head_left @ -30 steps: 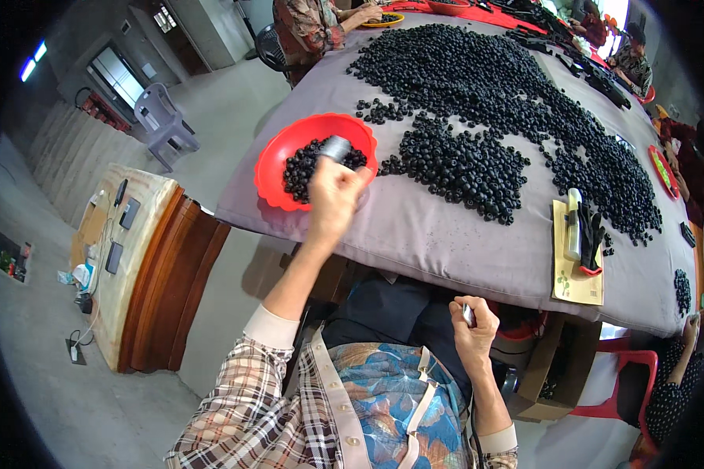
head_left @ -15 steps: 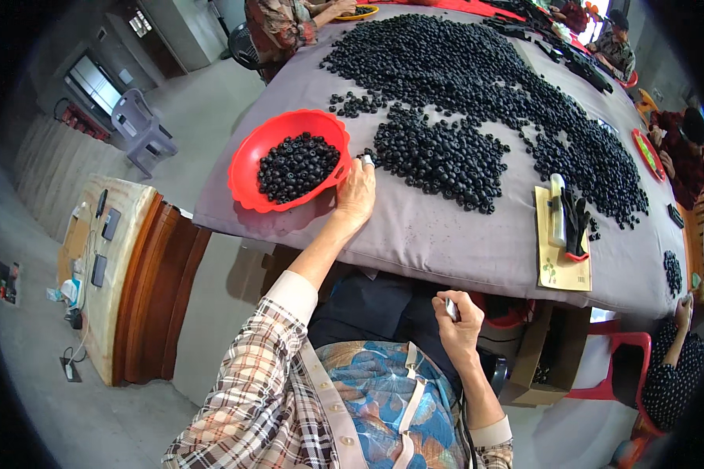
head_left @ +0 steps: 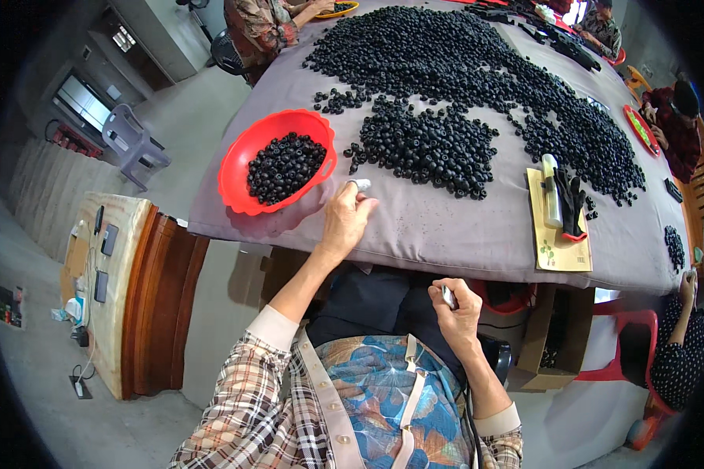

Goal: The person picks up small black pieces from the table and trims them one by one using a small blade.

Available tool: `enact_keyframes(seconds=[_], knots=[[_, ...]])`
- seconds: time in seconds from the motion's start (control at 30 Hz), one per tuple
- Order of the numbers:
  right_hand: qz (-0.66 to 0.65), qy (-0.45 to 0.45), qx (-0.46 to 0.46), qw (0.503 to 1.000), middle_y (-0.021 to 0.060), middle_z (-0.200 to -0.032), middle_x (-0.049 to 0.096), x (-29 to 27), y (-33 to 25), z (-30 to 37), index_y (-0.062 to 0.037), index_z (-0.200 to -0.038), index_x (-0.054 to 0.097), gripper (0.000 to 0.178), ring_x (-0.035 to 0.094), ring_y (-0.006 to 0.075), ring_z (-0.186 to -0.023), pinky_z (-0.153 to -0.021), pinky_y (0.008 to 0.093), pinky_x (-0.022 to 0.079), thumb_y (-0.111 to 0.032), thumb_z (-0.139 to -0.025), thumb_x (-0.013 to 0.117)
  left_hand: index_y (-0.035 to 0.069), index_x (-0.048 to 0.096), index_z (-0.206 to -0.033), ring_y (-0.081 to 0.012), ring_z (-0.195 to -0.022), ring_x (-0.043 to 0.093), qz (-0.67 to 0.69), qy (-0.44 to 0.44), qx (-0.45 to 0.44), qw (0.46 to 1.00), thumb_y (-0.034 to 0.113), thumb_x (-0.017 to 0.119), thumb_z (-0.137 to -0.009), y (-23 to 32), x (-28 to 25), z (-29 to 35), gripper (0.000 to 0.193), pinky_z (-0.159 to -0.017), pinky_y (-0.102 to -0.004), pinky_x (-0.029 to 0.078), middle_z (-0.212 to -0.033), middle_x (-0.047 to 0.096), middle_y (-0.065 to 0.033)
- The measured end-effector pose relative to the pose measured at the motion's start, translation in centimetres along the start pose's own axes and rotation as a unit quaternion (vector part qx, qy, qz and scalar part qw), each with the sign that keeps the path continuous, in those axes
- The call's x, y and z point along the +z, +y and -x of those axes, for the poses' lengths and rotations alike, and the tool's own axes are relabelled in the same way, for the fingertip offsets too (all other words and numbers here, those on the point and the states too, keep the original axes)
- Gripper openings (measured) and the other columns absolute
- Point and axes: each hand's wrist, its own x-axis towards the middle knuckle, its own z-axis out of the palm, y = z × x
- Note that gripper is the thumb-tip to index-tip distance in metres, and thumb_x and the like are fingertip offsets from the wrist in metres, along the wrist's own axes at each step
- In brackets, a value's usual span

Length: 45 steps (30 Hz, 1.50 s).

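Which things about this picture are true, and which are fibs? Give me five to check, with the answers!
1. The big red bowl has little round black pieces in it. True.
2. The left hand is inside that bowl. False: it is outside, to the bowl's right.
3. The right hand grips a small silvery thing. True.
4. The yellow card lies on the table. True.
5. The grey chair stands on the table. False: it stands on the floor.

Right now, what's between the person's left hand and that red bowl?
In the head view, only a narrow strip of grey tablecloth shows between the left hand and the red bowl; otherwise bare.
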Motion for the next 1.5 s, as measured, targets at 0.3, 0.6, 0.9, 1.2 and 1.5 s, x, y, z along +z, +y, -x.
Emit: enact_keyframes(seconds=[0.3,0.6,0.9,1.2,1.5], knots=[[-0.069,0.039,0.026,0.997,0.0014,-0.065,0.055,-0.2,-1.0,-0.4,-0.0033,-0.088,0.059,0.011,0.046,0.0047,-0.055,-0.05,0.0205,0.039,-0.003,-0.078,0.064,0.002,0.062,-0.09,-0.0074,-0.058,0.056,0.662,-0.247,-0.42,0.57,0.01,0.065,-0.08,9.6,-1.0,5.2,0.013,-0.053,-0.0188,0.045,-0.071,0.06,-0.0018],[-0.056,-0.016,-0.014,0.998,0.0067,-0.069,0.054,-1.2,-0.7,-0.8,-0.0012,-0.099,0.059,0.022,0.05,0.011,-0.058,-0.052,0.0233,0.04,0.001,-0.077,0.06,-0.001,0.059,-0.099,-0.0119,-0.062,0.059,0.712,-0.277,-0.412,0.497,0.006,0.061,-0.082,10.5,-1.0,6.1,0.018,-0.057,-0.0224,0.05,-0.077,0.061,-0.0061],[-0.02,0.003,-0.087,0.996,0.0081,-0.068,0.052,-1.5,-1.5,-1.0,-0.003,-0.098,0.06,0.028,0.052,0.0177,-0.057,-0.052,0.0259,0.041,0.005,-0.071,0.063,0.0,0.061,-0.088,-0.014,-0.058,0.059,0.734,-0.294,-0.425,0.441,0.007,0.06,-0.082,10.1,-1.1,6.2,0.009,-0.051,-0.0251,0.05,-0.07,0.061,-0.0071],[0.001,0.038,-0.164,0.986,0.0074,-0.068,0.053,-1.2,-1.5,-0.9,-0.0042,-0.092,0.06,0.029,0.054,0.0188,-0.055,-0.048,0.0275,0.042,0.008,-0.065,0.062,0.003,0.061,-0.091,-0.0101,-0.058,0.053,0.749,-0.243,-0.437,0.435,0.008,0.061,-0.083,11.1,-1.0,6.7,0.01,-0.055,-0.0212,0.043,-0.072,0.059,-0.0041],[-0.041,0.002,-0.084,0.996,0.0083,-0.071,0.054,-1.7,-3.6,-0.6,-0.002,-0.093,0.057,0.021,0.054,0.0159,-0.058,-0.05,0.0273,0.041,-0.002,-0.073,0.062,0.002,0.059,-0.096,-0.0085,-0.06,0.051,0.741,-0.221,-0.371,0.515,0.008,0.06,-0.083,10.8,-1.5,6.3,0.014,-0.055,-0.0203,0.042,-0.071,0.056,-0.0018]])
